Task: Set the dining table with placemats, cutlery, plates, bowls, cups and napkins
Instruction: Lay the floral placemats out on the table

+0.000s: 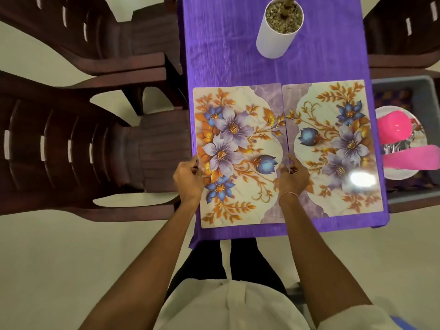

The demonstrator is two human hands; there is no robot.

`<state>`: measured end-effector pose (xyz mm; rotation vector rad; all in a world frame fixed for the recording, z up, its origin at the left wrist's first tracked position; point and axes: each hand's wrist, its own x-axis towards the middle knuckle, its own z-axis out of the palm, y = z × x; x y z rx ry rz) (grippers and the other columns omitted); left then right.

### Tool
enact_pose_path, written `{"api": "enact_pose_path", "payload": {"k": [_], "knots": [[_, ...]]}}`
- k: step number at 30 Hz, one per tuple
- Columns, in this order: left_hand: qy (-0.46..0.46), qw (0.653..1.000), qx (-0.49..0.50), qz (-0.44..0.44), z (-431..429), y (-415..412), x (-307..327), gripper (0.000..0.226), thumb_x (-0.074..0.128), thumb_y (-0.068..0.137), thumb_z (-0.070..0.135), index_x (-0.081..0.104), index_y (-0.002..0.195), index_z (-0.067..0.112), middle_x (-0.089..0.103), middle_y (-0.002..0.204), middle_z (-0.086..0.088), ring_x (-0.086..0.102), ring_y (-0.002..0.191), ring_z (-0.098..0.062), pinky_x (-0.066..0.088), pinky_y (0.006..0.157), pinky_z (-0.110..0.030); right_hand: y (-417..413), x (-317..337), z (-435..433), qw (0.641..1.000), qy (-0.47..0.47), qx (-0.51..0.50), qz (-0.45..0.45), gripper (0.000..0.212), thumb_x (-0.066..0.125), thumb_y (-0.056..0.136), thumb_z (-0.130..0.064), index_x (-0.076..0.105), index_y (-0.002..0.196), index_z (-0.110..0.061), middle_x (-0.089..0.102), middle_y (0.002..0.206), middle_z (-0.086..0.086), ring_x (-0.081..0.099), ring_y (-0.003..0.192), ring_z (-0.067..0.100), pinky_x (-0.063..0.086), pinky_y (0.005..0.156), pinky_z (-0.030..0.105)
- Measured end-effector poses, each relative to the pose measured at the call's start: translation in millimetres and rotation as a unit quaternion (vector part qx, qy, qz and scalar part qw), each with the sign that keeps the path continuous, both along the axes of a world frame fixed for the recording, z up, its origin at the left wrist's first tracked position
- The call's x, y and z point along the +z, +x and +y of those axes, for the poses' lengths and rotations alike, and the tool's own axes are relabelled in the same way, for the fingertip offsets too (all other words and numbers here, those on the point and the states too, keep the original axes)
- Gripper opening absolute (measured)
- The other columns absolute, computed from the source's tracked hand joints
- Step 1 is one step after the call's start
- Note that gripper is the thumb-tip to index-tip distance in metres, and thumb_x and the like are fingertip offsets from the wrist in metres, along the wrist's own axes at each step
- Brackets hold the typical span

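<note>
Purple-floral placemat (238,148): left hand (188,179) grips left edge; right hand (294,178), right edge.

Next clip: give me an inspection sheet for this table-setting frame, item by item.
Surface: purple cloth covers the table.
Job's things: left placemat and right placemat lie side by side, edges meeting; plate and pink ware sit in grey bin beside the table.
Clutter: white pot of pebbles, farther up the table.
Hands: left hand grips left placemat's outer edge; right hand pinches its inner edge.
Cables: nothing seen.
Surroundings: brown chairs, pale floor.
</note>
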<state>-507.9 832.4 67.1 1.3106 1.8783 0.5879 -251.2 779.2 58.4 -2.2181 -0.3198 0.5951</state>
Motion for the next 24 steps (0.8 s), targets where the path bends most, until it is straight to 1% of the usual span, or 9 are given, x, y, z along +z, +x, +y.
{"api": "enact_pose_path", "payload": {"k": [1,4,7,10,15,17,20,22,24], "knots": [[-0.006,1.0,0.0,0.001,0,2,1,0.021,0.073,0.096,0.023,0.077,0.114,0.012,0.068,0.101,-0.009,0.068,0.09,-0.021,0.055,0.075,-0.03,1,1,0,1.0,0.003,-0.001,0.001,0.023,0.072,0.096,-0.022,0.077,0.116,-0.013,0.074,0.092,0.002,0.063,0.072,0.005,0.051,0.063,0.006],[-0.002,1.0,0.002,0.003,-1,7,4,0.026,0.07,0.098,0.022,0.074,0.121,0.011,0.067,0.105,-0.012,0.066,0.09,-0.02,0.052,0.075,-0.025,4,0,-1,1.0,0.0,-0.001,0.014,0.023,0.073,0.095,-0.019,0.076,0.117,-0.013,0.071,0.088,0.0,0.06,0.07,0.006,0.053,0.069,0.012],[0.0,0.999,-0.013,0.034,-2,6,2,0.03,0.066,0.1,0.028,0.073,0.124,0.012,0.067,0.107,-0.011,0.063,0.09,-0.017,0.05,0.072,-0.022,8,0,1,1.0,-0.014,0.013,0.011,0.025,0.074,0.093,-0.016,0.076,0.117,-0.01,0.069,0.086,0.002,0.057,0.07,0.01,0.044,0.062,0.004],[-0.011,0.999,-0.006,0.048,-3,7,1,0.036,0.06,0.103,0.038,0.073,0.121,0.01,0.064,0.111,-0.01,0.061,0.09,-0.014,0.041,0.067,-0.011,12,-1,3,0.999,-0.025,0.015,0.015,0.026,0.077,0.09,-0.016,0.077,0.115,-0.008,0.067,0.085,0.0,0.059,0.077,0.015,0.05,0.075,0.019],[-0.024,0.997,-0.005,0.068,-2,11,-1,0.044,0.051,0.105,0.044,0.072,0.116,0.007,0.06,0.111,-0.009,0.061,0.091,-0.018,0.049,0.072,-0.027,16,-2,6,0.999,-0.042,0.023,-0.008,0.014,0.078,0.09,-0.023,0.08,0.094,-0.01,0.067,0.075,0.001,0.058,0.07,0.018,0.044,0.07,0.023],[-0.036,0.996,-0.005,0.086,-2,15,-1,0.046,0.048,0.107,0.045,0.069,0.11,0.005,0.057,0.108,-0.005,0.059,0.089,-0.016,0.046,0.067,-0.022,16,0,8,0.998,-0.055,0.03,-0.031,0.013,0.077,0.09,-0.026,0.08,0.089,-0.013,0.073,0.077,0.002,0.061,0.07,0.018,0.043,0.068,0.022],[-0.071,0.994,0.027,0.082,0,20,-2,0.036,0.047,0.108,0.043,0.061,0.105,0.01,0.05,0.094,0.008,0.055,0.081,-0.01,0.032,0.056,-0.011,16,4,10,0.997,-0.068,0.028,-0.028,0.013,0.077,0.091,-0.023,0.081,0.096,-0.013,0.077,0.087,0.004,0.065,0.075,0.019,0.047,0.071,0.024],[-0.086,0.992,0.053,0.071,0,23,-3,0.032,0.045,0.109,0.043,0.056,0.104,0.013,0.044,0.086,0.017,0.056,0.081,-0.009,0.031,0.055,-0.012,17,5,11,0.997,-0.069,0.02,-0.014,0.012,0.078,0.089,-0.019,0.081,0.099,-0.013,0.078,0.091,0.005,0.066,0.078,0.018,0.052,0.073,0.025],[-0.086,0.992,0.07,0.063,1,27,-5,0.033,0.04,0.109,0.044,0.055,0.103,0.016,0.048,0.089,0.014,0.056,0.083,-0.01,0.039,0.06,-0.021,16,6,11,0.997,-0.07,0.015,-0.004,0.012,0.08,0.087,-0.014,0.081,0.099,-0.014,0.079,0.092,0.004,0.068,0.079,0.018,0.05,0.068,0.019]]}}
